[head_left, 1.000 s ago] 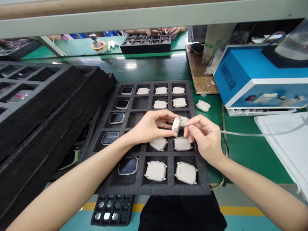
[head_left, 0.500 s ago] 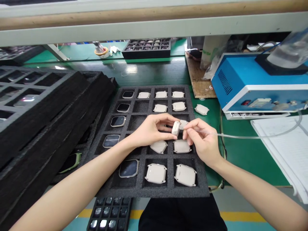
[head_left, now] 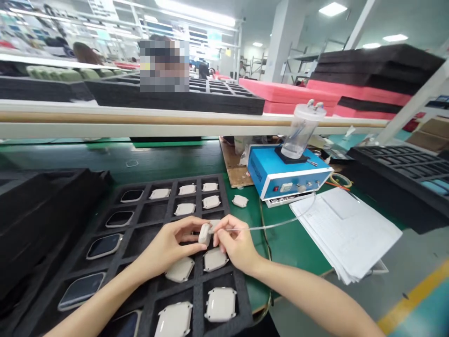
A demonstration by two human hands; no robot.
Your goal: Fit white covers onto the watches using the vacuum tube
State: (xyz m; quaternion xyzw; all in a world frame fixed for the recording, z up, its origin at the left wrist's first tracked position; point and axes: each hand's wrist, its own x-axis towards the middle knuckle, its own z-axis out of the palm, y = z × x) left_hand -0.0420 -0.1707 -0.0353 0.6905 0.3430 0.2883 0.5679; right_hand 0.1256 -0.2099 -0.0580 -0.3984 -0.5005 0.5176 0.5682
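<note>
Between the thumb and fingers of my left hand [head_left: 170, 245] a beige watch case [head_left: 204, 234] is held edge-on above a black foam tray [head_left: 240, 285]. My right hand [head_left: 240, 245] pinches the end of a thin clear tube [head_left: 277, 225], its tip close against the case's side. Whether the tip touches the case cannot be made out. Beige watch cases [head_left: 220, 304] lie in the tray's right-hand compartments, and watches with dark screens [head_left: 104, 245] fill the left column. One loose case [head_left: 240, 201] rests on the green table beside the tray.
A blue dispenser machine [head_left: 280, 171] with a clear cylinder [head_left: 302, 131] on top stands at the back right. Papers [head_left: 345, 229] lie before it. Stacked black foam trays [head_left: 38, 224] border the left. A shelf edge [head_left: 168, 130] crosses overhead, with a person beyond it.
The head view has tilted up and swung right, so the shelf top, the room and the whole blue machine show. Both hands keep their grips on the watch case and the tube.
</note>
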